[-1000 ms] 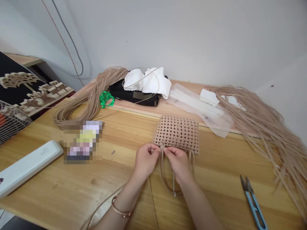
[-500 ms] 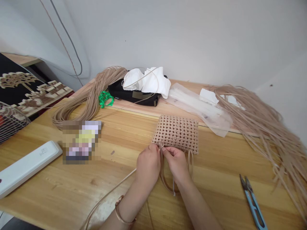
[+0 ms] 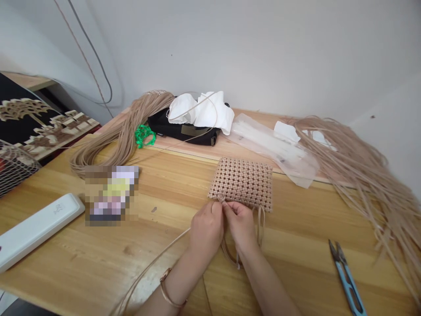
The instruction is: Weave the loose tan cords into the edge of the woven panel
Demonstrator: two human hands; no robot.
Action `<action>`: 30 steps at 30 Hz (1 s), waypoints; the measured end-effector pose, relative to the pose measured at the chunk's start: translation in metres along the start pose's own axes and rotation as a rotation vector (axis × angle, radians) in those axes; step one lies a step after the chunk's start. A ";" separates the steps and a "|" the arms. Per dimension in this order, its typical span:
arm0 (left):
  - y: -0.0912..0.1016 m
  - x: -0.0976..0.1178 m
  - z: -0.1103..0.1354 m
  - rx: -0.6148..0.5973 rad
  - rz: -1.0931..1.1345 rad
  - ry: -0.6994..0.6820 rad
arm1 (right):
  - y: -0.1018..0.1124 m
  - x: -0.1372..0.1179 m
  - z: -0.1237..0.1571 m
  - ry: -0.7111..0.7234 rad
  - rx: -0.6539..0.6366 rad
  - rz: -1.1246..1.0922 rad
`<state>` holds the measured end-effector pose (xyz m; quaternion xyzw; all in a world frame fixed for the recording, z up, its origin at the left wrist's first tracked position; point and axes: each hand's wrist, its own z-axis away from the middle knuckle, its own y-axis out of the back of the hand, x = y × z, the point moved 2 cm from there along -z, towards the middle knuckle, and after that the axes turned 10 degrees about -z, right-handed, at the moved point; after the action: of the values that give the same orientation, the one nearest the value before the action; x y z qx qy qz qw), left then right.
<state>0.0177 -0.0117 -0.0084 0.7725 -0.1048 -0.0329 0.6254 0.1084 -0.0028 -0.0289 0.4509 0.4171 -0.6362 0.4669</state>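
Note:
A beige woven mat (image 3: 242, 181) lies on the wooden table (image 3: 164, 184). My left hand (image 3: 206, 226) and my right hand (image 3: 241, 223) sit side by side at its near edge. Both pinch thin beige strands (image 3: 261, 219) that hang from that edge. The fingertips meet at a small knot at the mat's near left corner. One long strand (image 3: 154, 263) trails from under my left hand toward the table's front edge. A bracelet is on my left wrist.
Blue snips (image 3: 347, 278) lie at the front right. Loose beige strand bundles lie at the right (image 3: 368, 175) and back left (image 3: 121, 136). A black bag (image 3: 184, 129) with white cloth, a clear plastic bag (image 3: 276, 147), a white case (image 3: 36, 228) and a wire basket (image 3: 13, 169) surround the work.
My hands have closed together at the mat's edge. My left wrist has turned over so its back faces up, and the long strand now runs out to the left.

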 end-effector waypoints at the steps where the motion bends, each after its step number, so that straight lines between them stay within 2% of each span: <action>1: 0.000 0.000 0.001 0.015 0.003 -0.018 | 0.000 0.000 0.000 0.000 -0.002 -0.009; 5: 0.002 0.000 0.003 0.038 0.003 -0.068 | -0.001 0.000 0.000 0.003 0.007 -0.027; 14: 0.002 0.006 0.013 -0.053 -0.033 -0.121 | 0.001 0.001 -0.003 -0.050 0.029 -0.074; 23: 0.003 0.019 0.019 -0.162 -0.187 -0.127 | 0.000 -0.003 -0.004 -0.186 0.033 -0.231; 30: 0.004 0.015 0.021 -0.138 -0.210 -0.154 | 0.000 -0.005 -0.005 -0.194 0.016 -0.242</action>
<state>0.0281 -0.0360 -0.0078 0.7297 -0.0686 -0.1645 0.6601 0.1101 0.0027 -0.0255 0.3375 0.4165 -0.7316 0.4213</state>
